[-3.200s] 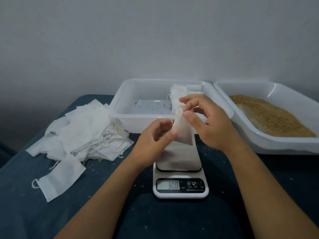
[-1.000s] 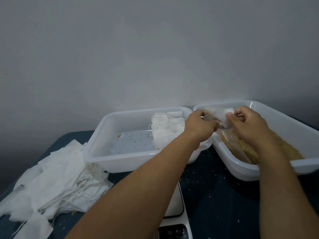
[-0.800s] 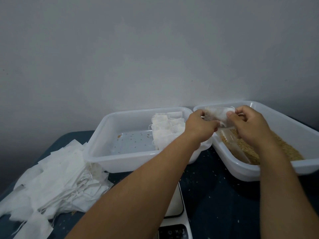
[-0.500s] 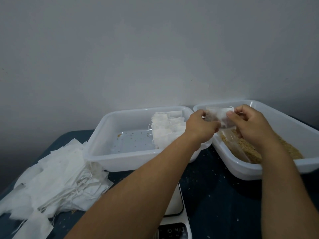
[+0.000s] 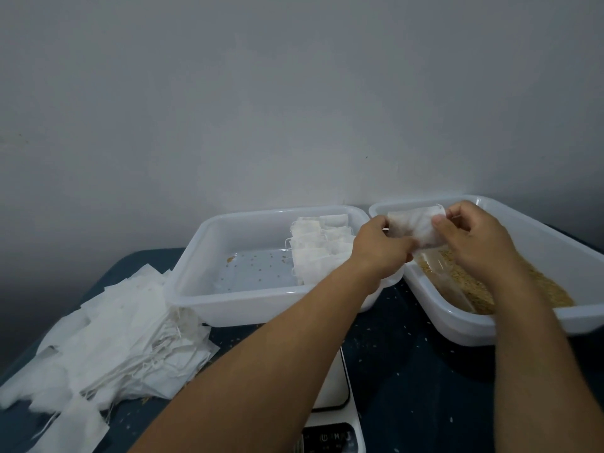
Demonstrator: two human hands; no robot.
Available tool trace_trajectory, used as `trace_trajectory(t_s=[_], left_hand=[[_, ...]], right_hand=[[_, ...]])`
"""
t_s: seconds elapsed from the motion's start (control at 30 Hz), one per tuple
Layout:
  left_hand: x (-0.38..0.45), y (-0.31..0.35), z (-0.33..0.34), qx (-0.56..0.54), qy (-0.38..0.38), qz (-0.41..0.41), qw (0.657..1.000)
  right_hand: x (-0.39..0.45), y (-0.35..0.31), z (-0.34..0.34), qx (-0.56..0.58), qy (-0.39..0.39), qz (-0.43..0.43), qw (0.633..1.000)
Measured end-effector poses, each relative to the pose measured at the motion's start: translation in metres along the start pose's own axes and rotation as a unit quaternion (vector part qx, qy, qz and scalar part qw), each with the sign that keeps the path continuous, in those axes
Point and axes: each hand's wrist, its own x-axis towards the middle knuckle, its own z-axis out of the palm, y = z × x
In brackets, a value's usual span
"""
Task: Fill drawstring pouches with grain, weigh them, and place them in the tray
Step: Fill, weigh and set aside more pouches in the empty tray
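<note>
Hands meet at 2 o'clock over the near-left corner of the grain bin (image 5: 536,318). The left hand (image 5: 380,250) and right hand (image 5: 475,237) both pinch one white pouch (image 5: 415,227) between them, fingers curled on its two ends, holding it in the air just above the bin's rim. Grain (image 5: 474,289) lies banked toward the bin's right side; a clear scoop (image 5: 447,282) rests in it under the pouch.

Touching the bin's left edge, at 12 o'clock, sits the tray (image 5: 248,302). Filled pouches (image 5: 317,253) are stacked against its right wall, directly beside the left wrist; the tray's left half shows bare floor with a few stray grains.

At 9 o'clock a loose heap of empty pouches (image 5: 108,341) spreads over the table (image 5: 418,380), its upper right edge touching the tray's front corner and its lower edge running out of view at bottom left.

At 6 o'clock the scale (image 5: 333,407) sits near the table's front edge, mostly hidden under the left forearm; its display cannot be read. Dark cloth shows between scale and bin, dotted with spilled grains.
</note>
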Motion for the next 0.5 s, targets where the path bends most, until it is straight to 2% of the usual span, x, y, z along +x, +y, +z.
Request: trace_trajectory(t_s=[0.27, 0.5], left_hand=[[-0.028, 0.004, -0.023, 0.000, -0.047, 0.055, 0.997], [-0.064, -0.002, -0.048, 0.079, -0.040, 0.112, 0.990]], right_hand=[[-0.010, -0.043, -0.014, 0.037, 0.017, -0.101, 0.994], [-0.029, -0.095, -0.010, 0.018, -0.083, -0.206, 0.975]])
